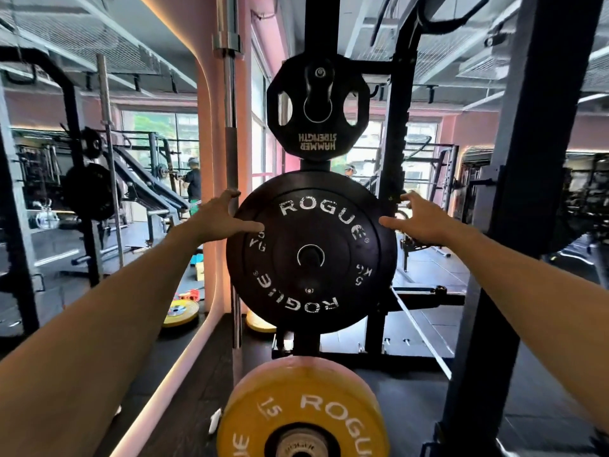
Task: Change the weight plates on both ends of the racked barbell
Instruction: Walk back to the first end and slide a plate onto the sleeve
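A black 5 kg Rogue bumper plate (311, 252) hangs on a storage peg of the black rack, at the centre of the head view. My left hand (222, 217) reaches to its upper left edge, fingers spread, thumb lying on the plate's face. My right hand (417, 217) is spread at the upper right edge, thumb pointing at the plate; whether it touches I cannot tell. Neither hand grips anything. Below, a yellow 15 kg Rogue plate (303, 410) sits on a sleeve at the bottom of the view.
Above the black plate hangs a black Hammer Strength plate (316, 107). A bare barbell (230, 133) stands upright to the left by a pink mirrored wall. A thick black rack upright (514, 209) rises at the right. Another yellow plate (260, 323) lies on the floor behind.
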`<state>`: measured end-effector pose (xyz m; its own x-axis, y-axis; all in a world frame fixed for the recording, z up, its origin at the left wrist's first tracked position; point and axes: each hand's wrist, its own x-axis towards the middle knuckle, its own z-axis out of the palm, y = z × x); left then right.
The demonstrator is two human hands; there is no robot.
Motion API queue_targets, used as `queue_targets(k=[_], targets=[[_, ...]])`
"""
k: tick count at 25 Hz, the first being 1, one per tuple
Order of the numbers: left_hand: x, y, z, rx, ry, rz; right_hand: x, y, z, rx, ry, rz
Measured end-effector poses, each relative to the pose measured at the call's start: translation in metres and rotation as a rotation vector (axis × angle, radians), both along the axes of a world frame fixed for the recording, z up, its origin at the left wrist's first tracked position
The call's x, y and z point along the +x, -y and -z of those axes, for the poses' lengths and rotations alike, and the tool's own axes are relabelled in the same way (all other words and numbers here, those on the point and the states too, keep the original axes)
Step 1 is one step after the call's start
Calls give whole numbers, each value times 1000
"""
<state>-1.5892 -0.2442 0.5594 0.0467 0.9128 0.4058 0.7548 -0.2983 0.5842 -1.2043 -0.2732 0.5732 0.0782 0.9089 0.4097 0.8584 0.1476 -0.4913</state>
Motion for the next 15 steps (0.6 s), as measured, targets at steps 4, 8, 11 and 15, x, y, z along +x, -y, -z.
queue_targets(k=[4,8,11,15], targets=[[3,-73,3,-16,-51,-16,-3,-68,3,-17,-66,20],[-12,-153,25,-15,-50,-70,-7,-121,5,26,-161,23],[-8,-177,35,7,2,-41,-9,-153,10,20,-206,30],[9,-170,44,116,113,-19,-3,-184,27,-1,-165,119]])
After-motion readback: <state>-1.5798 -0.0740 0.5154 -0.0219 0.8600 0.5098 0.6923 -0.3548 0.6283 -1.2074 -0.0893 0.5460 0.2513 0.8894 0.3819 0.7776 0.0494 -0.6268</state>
